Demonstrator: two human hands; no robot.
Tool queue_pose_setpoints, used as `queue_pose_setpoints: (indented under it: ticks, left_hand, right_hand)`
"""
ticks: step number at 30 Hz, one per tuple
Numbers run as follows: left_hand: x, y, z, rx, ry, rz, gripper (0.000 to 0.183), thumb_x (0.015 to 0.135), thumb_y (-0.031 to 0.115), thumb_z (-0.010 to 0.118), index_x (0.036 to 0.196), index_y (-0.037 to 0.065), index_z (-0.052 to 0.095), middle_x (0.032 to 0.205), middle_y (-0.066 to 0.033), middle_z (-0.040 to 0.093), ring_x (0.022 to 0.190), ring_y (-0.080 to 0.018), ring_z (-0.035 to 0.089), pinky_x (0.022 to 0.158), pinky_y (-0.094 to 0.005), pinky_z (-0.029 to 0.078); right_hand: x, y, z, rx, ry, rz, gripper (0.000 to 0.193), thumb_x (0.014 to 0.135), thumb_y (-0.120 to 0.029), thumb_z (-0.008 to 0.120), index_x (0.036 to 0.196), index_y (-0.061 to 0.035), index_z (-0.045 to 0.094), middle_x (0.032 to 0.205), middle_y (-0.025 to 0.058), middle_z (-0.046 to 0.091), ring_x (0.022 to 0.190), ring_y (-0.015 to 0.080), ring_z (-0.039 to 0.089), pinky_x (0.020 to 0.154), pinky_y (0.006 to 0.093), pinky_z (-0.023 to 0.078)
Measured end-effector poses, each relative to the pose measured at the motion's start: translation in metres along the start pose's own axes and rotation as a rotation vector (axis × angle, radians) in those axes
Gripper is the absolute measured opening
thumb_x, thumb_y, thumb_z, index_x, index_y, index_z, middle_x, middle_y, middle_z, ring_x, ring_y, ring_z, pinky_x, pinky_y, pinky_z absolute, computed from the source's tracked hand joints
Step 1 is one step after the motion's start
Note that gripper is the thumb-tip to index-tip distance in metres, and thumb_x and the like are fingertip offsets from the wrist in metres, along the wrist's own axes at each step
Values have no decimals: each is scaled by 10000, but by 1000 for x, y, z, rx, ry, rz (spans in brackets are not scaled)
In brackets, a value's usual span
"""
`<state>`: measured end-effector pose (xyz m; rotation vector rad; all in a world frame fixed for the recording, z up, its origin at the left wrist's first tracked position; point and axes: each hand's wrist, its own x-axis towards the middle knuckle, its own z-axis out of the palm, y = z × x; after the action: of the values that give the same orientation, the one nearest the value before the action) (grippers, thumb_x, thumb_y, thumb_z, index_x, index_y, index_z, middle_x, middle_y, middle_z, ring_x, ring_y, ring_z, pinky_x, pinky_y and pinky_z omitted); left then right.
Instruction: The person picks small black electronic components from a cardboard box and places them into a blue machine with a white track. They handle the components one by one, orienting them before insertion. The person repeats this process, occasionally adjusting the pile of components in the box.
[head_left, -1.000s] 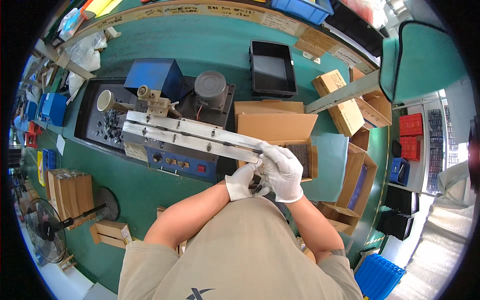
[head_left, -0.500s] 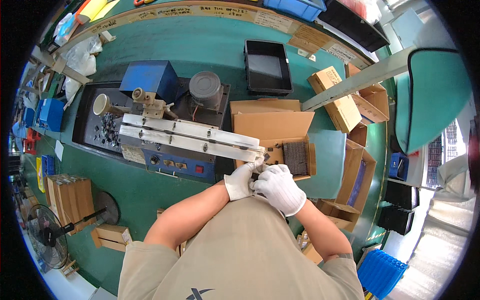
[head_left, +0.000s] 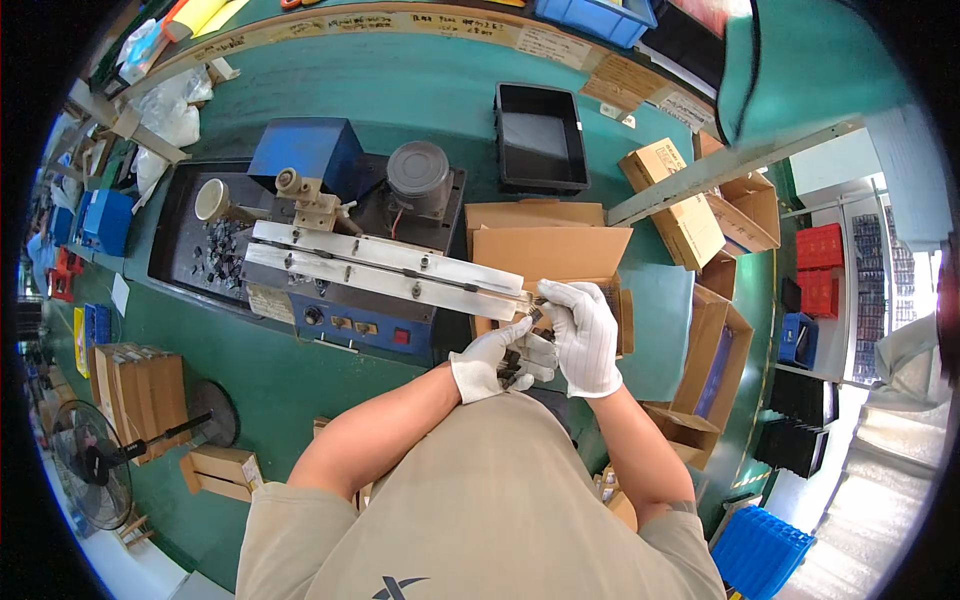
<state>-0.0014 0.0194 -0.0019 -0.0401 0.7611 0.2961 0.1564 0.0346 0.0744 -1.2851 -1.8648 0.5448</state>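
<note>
Left hand (head_left: 490,363), white glove, at center: fingers curled around small dark pieces (head_left: 512,358), thumb up toward 1 o'clock near the rail end. Right hand (head_left: 588,338), also gloved, just beside it at 2 o'clock: fingers bent, tips close to the rail end and another dark piece (head_left: 536,315). Can't tell if it's pinching that one; detail too small.

White metal rail (head_left: 385,285) runs from the hands toward 10 o'clock, slotted lengthwise, small bolts along it. Open cardboard box (head_left: 555,252) at 12 to 1 o'clock, flap up, right hand partly in front of it. Blue control panel (head_left: 355,325) at 9 o'clock, below the rail, red switch (head_left: 402,336) on it.

Farther out: round gray motor (head_left: 418,168) at 11; blue housing (head_left: 305,150) at 10; cream cup (head_left: 211,201) past it, also 10, beside loose black bits (head_left: 222,252) in a dark tray (head_left: 177,245). Black bin (head_left: 541,140) at 12 on the green table (head_left: 400,75). Closed carton (head_left: 690,225) at 2. Standing fan (head_left: 92,460) at 8, farthest from the hands.
</note>
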Motion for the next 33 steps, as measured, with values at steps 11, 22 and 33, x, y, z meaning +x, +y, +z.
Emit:
queue_pose_setpoints:
  ticks: [11,22,33]
  left_hand:
    - [8,-9,-3,-126,106,74,387,960,572,628,989,189,677,896,-41,699,785,-224,659,689,-409,562]
    - [32,-13,-30,-203,-208,24,552,1003,626,493,1118,119,678,1080,-83,725,959,-268,708,871,-513,572]
    - [5,-8,-4,0,7,55,470,1012,547,549,1010,102,702,972,-103,745,886,-265,728,696,-371,608]
  right_hand:
    - [11,-13,12,-124,-41,-161,397,780,-23,735,1166,-105,699,969,124,709,885,329,663,769,424,535]
    - [-38,-12,-4,-373,-710,-293,138,852,-206,662,983,-162,672,901,40,642,955,265,623,892,427,466]
    - [-28,12,-4,193,-39,299,175,882,10,701,1055,-7,683,991,143,704,907,273,698,832,352,556]
